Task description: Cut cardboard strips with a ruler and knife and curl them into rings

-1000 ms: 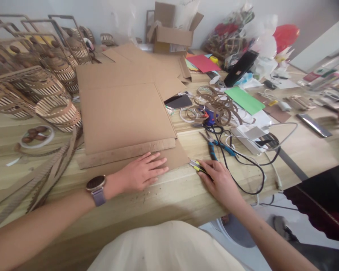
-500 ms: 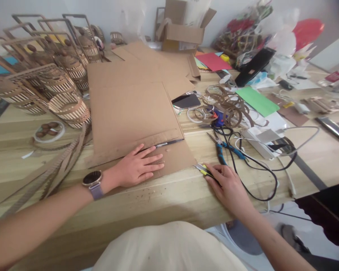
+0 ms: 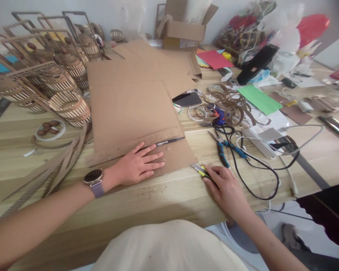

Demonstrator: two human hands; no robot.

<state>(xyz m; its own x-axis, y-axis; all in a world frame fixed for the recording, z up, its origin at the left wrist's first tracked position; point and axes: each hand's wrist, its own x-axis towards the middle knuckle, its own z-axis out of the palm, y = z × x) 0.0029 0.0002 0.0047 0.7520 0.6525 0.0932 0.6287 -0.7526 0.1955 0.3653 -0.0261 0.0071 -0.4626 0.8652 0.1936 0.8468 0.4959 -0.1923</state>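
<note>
My left hand (image 3: 139, 165) lies flat with its fingers spread on the front part of a cardboard sheet (image 3: 130, 105). A dark pen (image 3: 169, 142) rests on the cardboard just beyond those fingers, partly covered by them. Along it runs a narrow cardboard strip (image 3: 155, 136). My right hand (image 3: 223, 184) grips a yellow and black utility knife (image 3: 202, 171). Its blade points left, close to the cardboard's front right corner; whether it touches the cardboard I cannot tell. Blue-handled pliers (image 3: 222, 150) lie beyond my right hand.
Several small slatted baskets (image 3: 69, 107) with frames crowd the left. Corrugated strips (image 3: 66, 158) and a ring of brown balls (image 3: 49, 130) lie before them. Black cable (image 3: 260, 195), a power strip (image 3: 260, 141) and curled brown strips (image 3: 234, 109) fill the right. An open box (image 3: 185, 30) stands behind.
My right hand has drawn the utility knife slightly to the left. The left hand stays pressed on the cardboard, and the view has shifted a little.
</note>
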